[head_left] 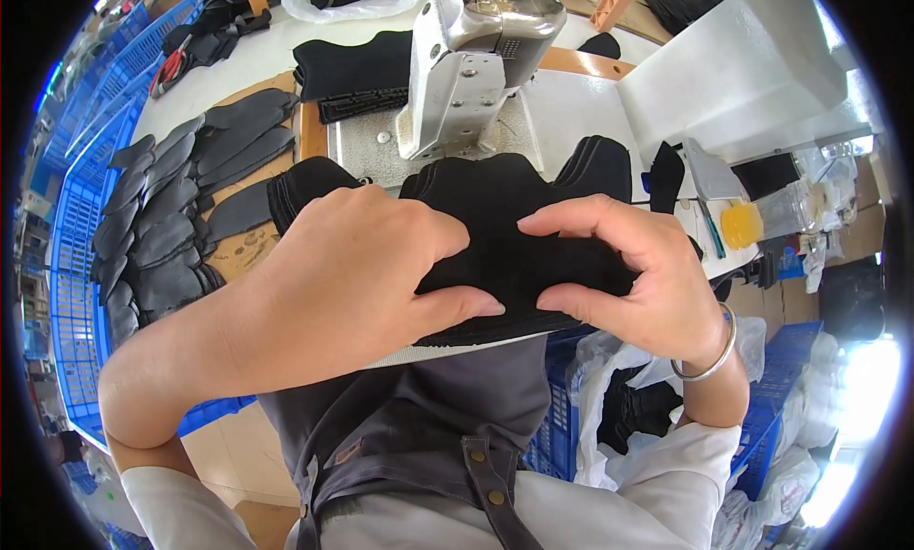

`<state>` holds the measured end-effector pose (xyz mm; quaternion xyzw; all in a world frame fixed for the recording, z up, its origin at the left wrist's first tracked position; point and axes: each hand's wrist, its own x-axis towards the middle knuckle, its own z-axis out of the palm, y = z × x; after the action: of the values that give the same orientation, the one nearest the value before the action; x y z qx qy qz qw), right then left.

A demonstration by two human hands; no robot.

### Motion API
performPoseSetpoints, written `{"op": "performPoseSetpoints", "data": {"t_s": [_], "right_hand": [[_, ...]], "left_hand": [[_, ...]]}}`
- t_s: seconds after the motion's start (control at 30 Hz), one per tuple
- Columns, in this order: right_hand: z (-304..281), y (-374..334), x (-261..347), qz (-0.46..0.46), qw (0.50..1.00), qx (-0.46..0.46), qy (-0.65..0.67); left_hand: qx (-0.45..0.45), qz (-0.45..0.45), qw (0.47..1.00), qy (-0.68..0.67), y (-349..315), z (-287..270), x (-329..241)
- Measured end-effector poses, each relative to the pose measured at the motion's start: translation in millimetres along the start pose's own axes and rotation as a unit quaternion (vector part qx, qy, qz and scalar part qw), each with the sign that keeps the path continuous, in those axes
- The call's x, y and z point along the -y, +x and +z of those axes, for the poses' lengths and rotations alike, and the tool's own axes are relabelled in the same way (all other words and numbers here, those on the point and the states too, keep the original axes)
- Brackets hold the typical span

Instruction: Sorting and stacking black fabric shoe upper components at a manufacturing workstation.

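A stack of black fabric pieces (509,198) with wavy-cut edges lies at the near edge of the table, before a sewing machine (462,88). Over its left part rests my left hand (381,245), fingers bent, thumb stretched to the right across the cloth; some of its fingers are hidden beneath the hand. At the stack's right end is my right hand (628,264), curved like a C, with black cloth showing between thumb and forefinger. The thumbs point at each other, a small gap apart. More layered black pieces (309,183) stick out beyond my left wrist.
Dark grey leaf-shaped pieces (171,202) overlap on a brown board at left, beside a blue crate (76,293). Folded black fabric (352,64) lies left of the machine. At right are a yellow-ended clear container (743,226) and, lower down, a plastic-lined crate (562,421).
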<state>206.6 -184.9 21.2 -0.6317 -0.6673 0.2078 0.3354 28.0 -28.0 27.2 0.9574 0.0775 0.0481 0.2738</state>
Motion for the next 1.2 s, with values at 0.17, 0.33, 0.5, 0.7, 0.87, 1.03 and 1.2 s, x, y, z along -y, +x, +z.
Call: {"op": "performPoseSetpoints", "data": {"t_s": [0.17, 0.33, 0.5, 0.7, 0.87, 1.03, 1.2], "right_hand": [[7, 11, 6, -0.035, 0.997, 0.007, -0.061], [1, 22, 15, 0.019, 0.996, 0.069, -0.055], [5, 20, 16, 0.068, 0.994, 0.05, -0.067], [4, 23, 22, 0.06, 0.991, 0.067, -0.096], [4, 23, 22, 0.055, 0.993, 0.063, -0.088], [4, 20, 17, 0.067, 0.994, 0.041, -0.07], [3, 17, 11, -0.012, 0.993, 0.016, -0.115]], "left_hand": [[-0.004, -0.004, 1.0, 0.02, -2, 0, -2], [-0.003, -0.014, 0.999, 0.05, -9, -15, 5], [0.057, -0.025, 0.997, -0.039, -12, -19, 17], [0.033, -0.001, 0.998, -0.053, -17, -17, 19], [0.023, -0.012, 0.999, -0.034, -20, -13, 19], [-0.066, -0.005, 0.99, 0.123, -27, -8, 0], [-0.071, 0.206, 0.959, 0.182, -21, 14, -13]]}}
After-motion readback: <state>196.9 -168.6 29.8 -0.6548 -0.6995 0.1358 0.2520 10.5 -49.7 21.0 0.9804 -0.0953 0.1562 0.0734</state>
